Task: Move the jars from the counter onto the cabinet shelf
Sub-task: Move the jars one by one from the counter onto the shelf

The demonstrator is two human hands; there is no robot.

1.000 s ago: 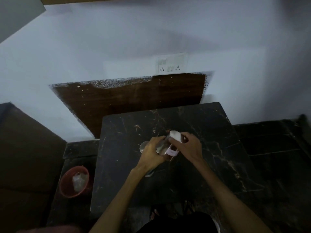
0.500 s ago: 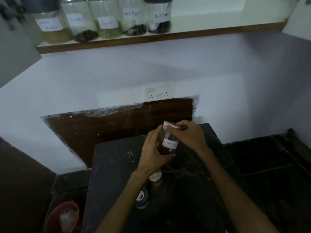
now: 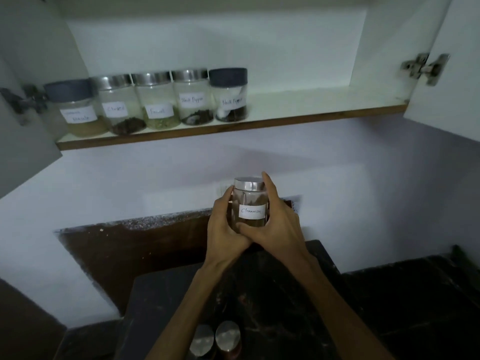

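— Risen since half a second back: cinnamon jar [image 3: 250,202] now upright and well above the counter [image 3: 298,302], out in front of the wall, below the cabinet shelf [image 3: 311,106].
— And the grip?
— Closed around the jar from both sides. Left hand [image 3: 225,227] curled round the left wall and base; right hand [image 3: 276,224] wrapped round the right wall, forefinger up beside the silver lid, thumb across the bottom front. White label reading "Cinnamon" facing the camera.
— On the shelf?
— Five jars in a row at the left end, touching or nearly so: dark-lidded jar [image 3: 75,107] farthest left, label too blurred to read; then cloves jar [image 3: 118,105], fennel jar [image 3: 157,101], black pepper jar [image 3: 192,97] with a silver lid, and second black pepper jar [image 3: 230,94] with a dark lid. Bare shelf board right of those.
— Still down on the counter?
— Two silver-lidded jars [image 3: 215,339] side by side at the bottom edge, between the forearms. Contents impossible to tell.
— Elsewhere?
— Cabinet doors swung open on both sides, metal hinge [image 3: 426,67] on the right door. Dark brown patch [image 3: 135,245] on the wall behind the counter.
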